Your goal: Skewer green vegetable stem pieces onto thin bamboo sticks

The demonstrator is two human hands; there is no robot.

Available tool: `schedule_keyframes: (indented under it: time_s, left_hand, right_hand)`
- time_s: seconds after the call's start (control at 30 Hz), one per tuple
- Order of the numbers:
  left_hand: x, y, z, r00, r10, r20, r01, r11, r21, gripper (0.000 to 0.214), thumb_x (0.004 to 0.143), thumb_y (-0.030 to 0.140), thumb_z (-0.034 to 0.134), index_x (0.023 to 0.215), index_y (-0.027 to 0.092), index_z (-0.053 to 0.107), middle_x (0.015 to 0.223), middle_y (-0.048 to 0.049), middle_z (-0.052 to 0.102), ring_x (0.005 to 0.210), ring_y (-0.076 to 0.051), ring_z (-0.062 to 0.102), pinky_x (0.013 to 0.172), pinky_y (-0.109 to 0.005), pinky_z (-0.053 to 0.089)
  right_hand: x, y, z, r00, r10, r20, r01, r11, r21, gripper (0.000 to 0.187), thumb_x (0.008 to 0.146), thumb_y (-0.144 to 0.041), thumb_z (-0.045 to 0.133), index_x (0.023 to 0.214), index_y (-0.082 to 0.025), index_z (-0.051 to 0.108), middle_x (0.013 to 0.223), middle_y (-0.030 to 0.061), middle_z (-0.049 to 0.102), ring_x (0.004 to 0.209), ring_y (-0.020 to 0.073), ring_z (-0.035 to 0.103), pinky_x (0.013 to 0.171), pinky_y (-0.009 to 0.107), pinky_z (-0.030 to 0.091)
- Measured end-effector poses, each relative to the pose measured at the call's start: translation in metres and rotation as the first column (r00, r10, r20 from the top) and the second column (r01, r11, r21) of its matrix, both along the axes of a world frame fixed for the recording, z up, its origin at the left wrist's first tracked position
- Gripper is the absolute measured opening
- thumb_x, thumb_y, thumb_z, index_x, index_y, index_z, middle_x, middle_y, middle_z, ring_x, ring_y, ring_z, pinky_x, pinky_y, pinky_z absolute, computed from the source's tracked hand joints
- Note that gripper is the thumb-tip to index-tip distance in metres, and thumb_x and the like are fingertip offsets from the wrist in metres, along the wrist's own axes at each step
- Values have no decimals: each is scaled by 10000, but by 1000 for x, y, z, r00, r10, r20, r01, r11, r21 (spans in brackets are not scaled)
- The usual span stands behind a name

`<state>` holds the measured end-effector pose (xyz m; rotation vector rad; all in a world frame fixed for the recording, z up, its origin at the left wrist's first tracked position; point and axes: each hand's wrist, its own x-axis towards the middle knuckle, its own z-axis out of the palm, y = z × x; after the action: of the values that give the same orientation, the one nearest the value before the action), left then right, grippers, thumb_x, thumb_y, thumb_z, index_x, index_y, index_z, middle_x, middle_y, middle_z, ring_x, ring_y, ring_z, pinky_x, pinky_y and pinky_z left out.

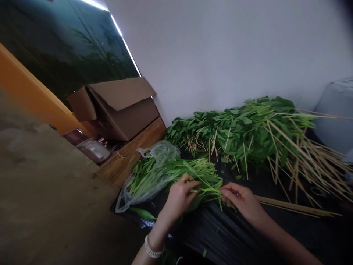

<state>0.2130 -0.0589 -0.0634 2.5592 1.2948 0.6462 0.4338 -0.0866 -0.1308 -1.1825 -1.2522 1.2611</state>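
My left hand, with a pearl bracelet at the wrist, pinches a green stem at the end of a bundle of leafy green stalks. My right hand grips the cut ends of the same greens, fingers curled. The bundle spills out of a clear plastic bag lying on a black sheet. Several thin bamboo skewers lie just right of my right hand.
A big heap of green leaves threaded on skewers lies against the white wall. An open cardboard box stands on a wooden board at left. A grey container sits at far right. Brown floor fills the left.
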Motion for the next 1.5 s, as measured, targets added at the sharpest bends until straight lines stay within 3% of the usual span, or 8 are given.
schedule_keyframes:
  time_s: [0.37,0.57,0.67,0.73,0.83,0.93,1.17,1.5]
  left_hand:
    - [9,7,-8,912,-25,-410,85,988,129,173,805,167,557,943,221,647,1124,-61,565,828,-168,610,702,-254,505]
    - [9,17,-14,990,143,23,-144,985,98,168,773,105,457,774,194,599,937,-42,587,780,-154,575,724,-259,476]
    - [-11,31,-1,830,434,350,-489,868,84,220,804,132,367,686,193,542,730,-23,540,715,-173,538,696,-289,464]
    - [-28,35,15,777,480,407,-575,804,150,251,834,165,351,666,197,535,788,-47,564,813,-202,543,769,-332,452]
    - [-39,27,38,839,449,306,-531,797,287,271,894,225,372,728,202,585,1089,-81,614,1080,-258,494,938,-424,370]
    - [-28,9,46,898,356,257,-405,898,171,272,946,264,335,876,209,593,964,-53,650,927,-210,563,848,-351,421]
    - [13,-3,17,982,112,152,-100,991,-87,158,899,269,519,932,186,649,807,-25,656,745,-164,599,694,-255,444]
    - [27,-2,-2,956,-43,-291,65,996,66,199,932,227,488,1076,236,625,954,-45,649,939,-225,551,814,-356,425]
  right_hand:
    - [-2,0,-7,999,10,54,-12,1000,28,354,795,-533,557,750,-189,626,618,-17,581,534,110,493,509,238,387]
    - [-7,1,-6,999,21,-25,-20,999,33,395,785,-571,578,733,-181,611,606,-6,603,504,109,509,504,243,408]
    - [-2,4,-7,999,-45,-20,45,999,23,414,760,-595,596,720,-183,609,590,-5,602,498,111,514,500,244,406]
    - [2,5,-7,997,-72,-31,72,997,12,432,744,-618,599,724,-187,611,601,0,610,499,117,529,502,250,415]
    - [2,4,-5,997,-56,-52,56,998,-4,453,731,-641,597,744,-189,621,615,6,618,498,125,541,499,258,424]
    - [-2,2,-4,998,-27,-48,28,1000,3,450,735,-633,600,747,-184,627,617,6,615,504,124,541,508,260,432]
    - [-2,1,-9,1000,-23,-15,23,1000,21,394,777,-580,589,757,-188,625,628,-4,604,544,125,536,547,260,447]
    - [-2,1,-14,993,-34,117,23,995,94,326,833,-507,537,775,-203,640,629,-14,603,543,130,532,536,254,412]
